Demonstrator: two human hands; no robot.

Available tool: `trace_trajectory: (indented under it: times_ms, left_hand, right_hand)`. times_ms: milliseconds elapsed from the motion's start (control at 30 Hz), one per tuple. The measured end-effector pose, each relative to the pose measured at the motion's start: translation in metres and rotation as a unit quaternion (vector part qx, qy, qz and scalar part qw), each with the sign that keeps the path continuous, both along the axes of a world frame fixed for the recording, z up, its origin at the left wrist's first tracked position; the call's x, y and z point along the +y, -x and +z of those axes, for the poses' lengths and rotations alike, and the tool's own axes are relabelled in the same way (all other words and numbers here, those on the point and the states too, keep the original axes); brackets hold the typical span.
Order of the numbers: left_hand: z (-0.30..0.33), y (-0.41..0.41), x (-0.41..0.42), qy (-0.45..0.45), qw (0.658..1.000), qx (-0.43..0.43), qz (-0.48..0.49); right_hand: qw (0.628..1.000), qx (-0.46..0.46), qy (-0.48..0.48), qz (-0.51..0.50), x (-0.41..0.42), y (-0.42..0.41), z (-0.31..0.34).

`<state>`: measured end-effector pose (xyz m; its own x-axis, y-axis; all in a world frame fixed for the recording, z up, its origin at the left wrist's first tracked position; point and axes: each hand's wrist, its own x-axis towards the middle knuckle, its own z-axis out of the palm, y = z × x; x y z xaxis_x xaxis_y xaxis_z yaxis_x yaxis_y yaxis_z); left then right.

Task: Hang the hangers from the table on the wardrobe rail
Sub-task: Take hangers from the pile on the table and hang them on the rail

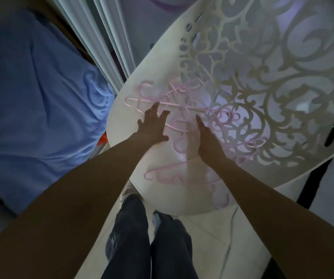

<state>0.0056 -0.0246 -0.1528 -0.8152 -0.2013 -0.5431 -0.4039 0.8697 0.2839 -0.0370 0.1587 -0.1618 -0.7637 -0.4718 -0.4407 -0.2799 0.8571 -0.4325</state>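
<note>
My left hand (153, 125) is spread wide, fingers straight, over the pink hangers (174, 125) that lie scattered on the white table (122, 121). My right hand (206, 135) is also flat with straight fingers, holding nothing.

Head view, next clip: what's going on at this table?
A person stands at a round white table strewn with pink hangers. Both arms reach over the pile: the left hand is spread with fingers straight above the hangers, the right hand also open beside it. Neither has a grip on a hanger yet. A blue bed lies to the left.
</note>
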Motion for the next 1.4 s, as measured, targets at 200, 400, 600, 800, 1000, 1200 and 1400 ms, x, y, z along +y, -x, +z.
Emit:
trace_trajectory:
  times_ms: [200, 400, 600, 800, 1000, 1200, 1400]
  left_hand:
    - [-0.022, -0.001, 0.006, 0.093, 0.995, 0.035, -0.018]
    - [-0.015, 0.012, 0.012, 0.108, 0.994, -0.019, -0.023]
    - [-0.017, 0.011, 0.018, 0.111, 0.994, -0.007, 0.012]
    - [-0.024, 0.002, 0.023, 0.120, 0.993, 0.004, 0.022]
    - [-0.026, 0.000, 0.021, 0.098, 0.995, 0.009, 0.035]
    - [-0.025, -0.001, 0.025, 0.160, 0.986, 0.035, -0.028]
    - [-0.019, 0.008, 0.022, 0.196, 0.980, 0.016, -0.032]
  right_hand:
    - [1.000, -0.010, -0.011, 0.011, 0.006, 0.002, -0.011]
    - [0.999, 0.003, -0.049, 0.003, 0.003, 0.007, -0.010]
    - [0.994, 0.032, -0.105, 0.008, 0.008, 0.008, -0.001]
    - [0.992, -0.032, -0.124, 0.020, 0.029, -0.002, -0.007]
    - [0.992, -0.044, -0.109, 0.048, 0.032, 0.000, -0.008]
    - [0.990, 0.016, -0.127, 0.053, 0.035, 0.003, -0.009]
    - [0.990, 0.049, -0.125, 0.041, 0.020, 0.015, -0.006]
